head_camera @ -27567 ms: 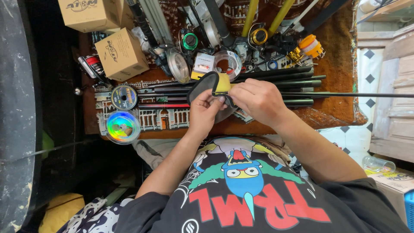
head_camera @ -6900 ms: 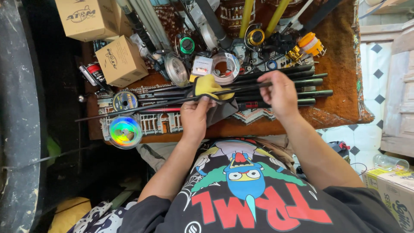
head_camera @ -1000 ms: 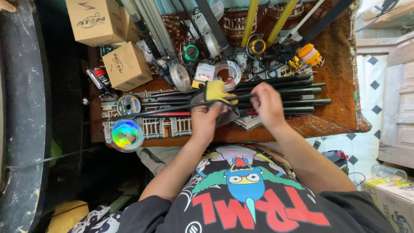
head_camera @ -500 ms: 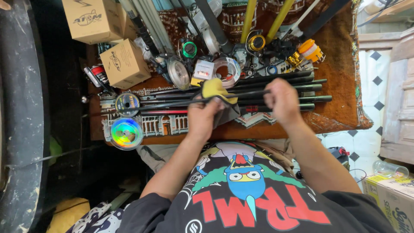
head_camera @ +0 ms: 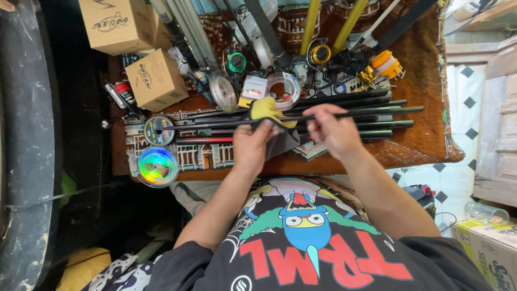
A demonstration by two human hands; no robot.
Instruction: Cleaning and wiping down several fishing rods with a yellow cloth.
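My left hand (head_camera: 253, 148) grips a yellow and grey cloth (head_camera: 272, 116) folded around a thin black rod section (head_camera: 215, 125) that runs left to right across the patterned mat. My right hand (head_camera: 334, 129) pinches the same rod just right of the cloth. Under it lie several more black rod sections (head_camera: 377, 102) and a red one (head_camera: 202, 140), side by side.
Two cardboard boxes (head_camera: 153, 78) stand at the back left. Line spools (head_camera: 157, 167), fishing reels (head_camera: 320, 54), an orange reel (head_camera: 389, 64) and yellow rod handles (head_camera: 309, 24) crowd the back of the mat (head_camera: 425, 140). A tiled floor and a box (head_camera: 487, 248) lie to the right.
My right hand has slid left along the rod, closer to the cloth. My left hand stays wrapped on the cloth around the rod.
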